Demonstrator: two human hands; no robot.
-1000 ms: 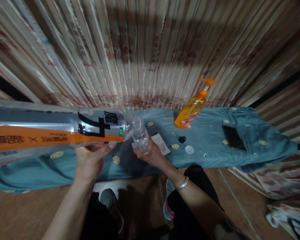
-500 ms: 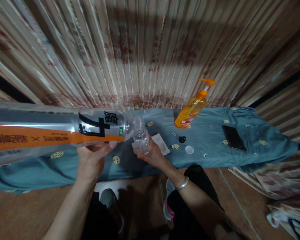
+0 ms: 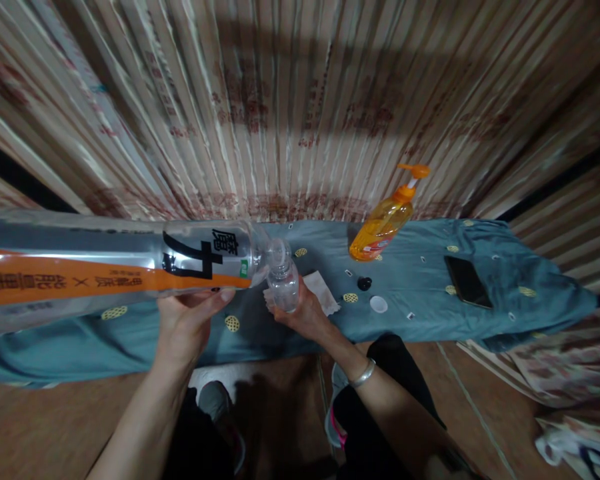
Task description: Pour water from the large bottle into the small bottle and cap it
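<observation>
A large clear bottle (image 3: 105, 263) with a silver and orange label lies nearly level across the left side. My left hand (image 3: 185, 327) is closed round its underside near the neck. My right hand (image 3: 305, 310) grips a small clear bottle (image 3: 284, 288), which stands slightly tilted, its neck against the large bottle's mouth. Clear liquid shows inside the small bottle. Behind my right hand, a white tissue (image 3: 323, 292) lies on the blue-green cloth (image 3: 260, 337). To its right are a small black cap (image 3: 365, 283) and a white round disc (image 3: 379, 305).
An orange pump bottle (image 3: 383, 230) stands at the back of the cloth-covered surface. A black phone (image 3: 467, 281) lies further right. A pleated curtain (image 3: 290, 113) hangs right behind the surface. White and dark items (image 3: 575, 450) are at the lower right.
Both hands keep their hold, and the two bottles stay mouth to mouth. The whole view has shifted very slightly; nothing else has visibly moved.
</observation>
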